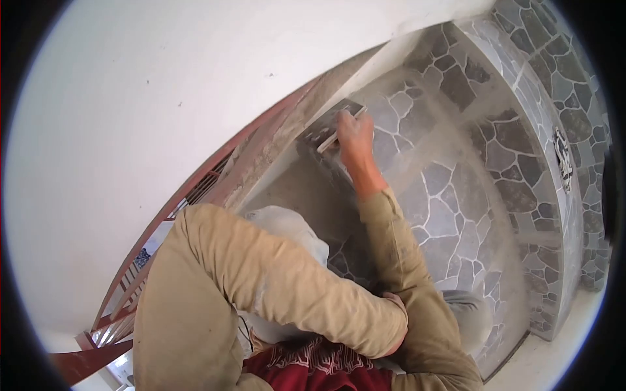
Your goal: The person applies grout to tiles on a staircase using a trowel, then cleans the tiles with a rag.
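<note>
My right hand [355,135] is wrapped round the pale handle of a flat metal trowel [319,128]. The trowel's blade lies against the grey, dusty surface beside the white wall. Around it spreads a stone-patterned floor [443,205] with pale joint lines and smeared grey bands. My left hand [395,319] is near my right elbow, at the end of the tan sleeve that crosses my body; its fingers are mostly hidden.
A white wall [163,98] fills the upper left. Below it runs a reddish-brown frame [228,146] with bars. At the right, a stone-patterned step [521,85] curves down, with a crumpled black-and-white item [562,159] on it. My knees show beneath my arms.
</note>
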The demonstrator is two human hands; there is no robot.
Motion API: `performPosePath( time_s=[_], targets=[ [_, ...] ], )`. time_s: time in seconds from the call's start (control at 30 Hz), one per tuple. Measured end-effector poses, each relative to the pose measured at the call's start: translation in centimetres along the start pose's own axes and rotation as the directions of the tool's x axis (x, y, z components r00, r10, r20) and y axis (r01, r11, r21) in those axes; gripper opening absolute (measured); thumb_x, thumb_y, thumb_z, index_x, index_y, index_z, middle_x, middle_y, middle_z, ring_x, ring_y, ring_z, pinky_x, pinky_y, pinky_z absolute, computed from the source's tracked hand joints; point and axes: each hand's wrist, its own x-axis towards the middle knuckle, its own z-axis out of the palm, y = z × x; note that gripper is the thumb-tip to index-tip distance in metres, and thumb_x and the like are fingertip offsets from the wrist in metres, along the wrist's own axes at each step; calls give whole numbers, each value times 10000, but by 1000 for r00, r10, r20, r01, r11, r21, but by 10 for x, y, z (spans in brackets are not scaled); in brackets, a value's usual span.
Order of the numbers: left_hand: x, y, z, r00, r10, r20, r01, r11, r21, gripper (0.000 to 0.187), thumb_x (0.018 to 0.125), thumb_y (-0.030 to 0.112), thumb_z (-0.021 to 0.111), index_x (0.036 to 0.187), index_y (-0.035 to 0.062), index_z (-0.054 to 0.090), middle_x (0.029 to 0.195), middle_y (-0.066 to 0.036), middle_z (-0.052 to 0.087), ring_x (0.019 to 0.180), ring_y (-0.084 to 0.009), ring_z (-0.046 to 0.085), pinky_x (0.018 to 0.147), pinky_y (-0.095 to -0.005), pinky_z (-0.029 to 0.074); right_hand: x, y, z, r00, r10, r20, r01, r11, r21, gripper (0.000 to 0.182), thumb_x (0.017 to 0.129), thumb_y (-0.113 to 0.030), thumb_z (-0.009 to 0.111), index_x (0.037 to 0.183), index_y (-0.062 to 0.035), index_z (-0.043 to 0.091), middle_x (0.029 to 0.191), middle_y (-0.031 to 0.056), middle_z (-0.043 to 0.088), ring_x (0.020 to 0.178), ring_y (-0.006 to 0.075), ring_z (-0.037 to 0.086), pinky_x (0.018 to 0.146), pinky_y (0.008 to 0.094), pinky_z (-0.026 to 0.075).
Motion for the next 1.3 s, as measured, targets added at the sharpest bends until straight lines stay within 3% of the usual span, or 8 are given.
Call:
performPosePath(
  time_s=[0.57,0.67,0.7,0.8,0.97,1.07,1.13,1.3],
  targets=[
    [-12,-17,13,994,99,-56,-95,993,71,302,699,316,680,927,133,753,969,-88,719,901,-298,667,705,-539,485,19,-6,-6,995,26,-98,-54,954,-294,267,797,-132,517,626,72,532,511,145,527,470,261,610,420,402,467],
    [3,-17,57,834,57,-549,-29,998,61,234,684,277,653,836,126,747,840,-82,711,768,-294,667,630,-492,460,26,16,1,951,-268,-154,162,857,-490,256,768,-131,534,652,97,545,557,210,566,514,337,637,469,443,490],
    [3,-17,56,826,25,-564,-5,999,38,191,698,245,612,784,120,729,813,-76,699,779,-291,652,695,-502,457,10,-14,-4,985,126,-119,-136,987,-82,275,739,-151,561,659,112,560,591,280,570,573,429,629,564,487,506],
    [-3,-12,43,876,-63,-478,60,998,-21,154,711,216,572,704,122,693,752,-57,669,750,-273,621,714,-487,440,-7,-2,28,956,-232,-178,139,895,-423,273,731,-150,557,677,116,581,645,328,568,626,470,613,635,521,497],
    [-8,-16,27,938,-82,-337,70,996,-49,131,710,228,575,647,145,654,676,-41,618,666,-238,578,611,-426,390,26,41,28,956,-191,-224,75,894,-441,230,721,-146,583,691,81,609,708,305,600,692,459,619,653,526,483],
    [-4,-22,33,912,-113,-395,91,993,-74,128,697,234,585,649,141,658,674,-50,617,670,-243,583,615,-430,398,39,51,24,989,-40,141,-67,732,678,241,712,-163,606,673,74,609,699,298,596,705,478,607,646,518,473],
    [2,-20,42,863,-131,-488,102,991,-85,125,685,234,588,653,138,661,678,-54,617,675,-236,584,610,-427,396,10,9,26,939,-235,-252,115,903,-414,240,716,-170,609,669,65,610,688,297,593,683,467,608,624,513,464],
    [10,-18,39,884,-184,-430,181,982,-49,152,685,238,576,661,120,668,659,-57,618,628,-246,578,602,-441,394,17,9,9,965,-171,-197,91,929,-360,255,731,-179,597,664,67,602,672,294,593,666,462,606,612,507,462]
  ],
)
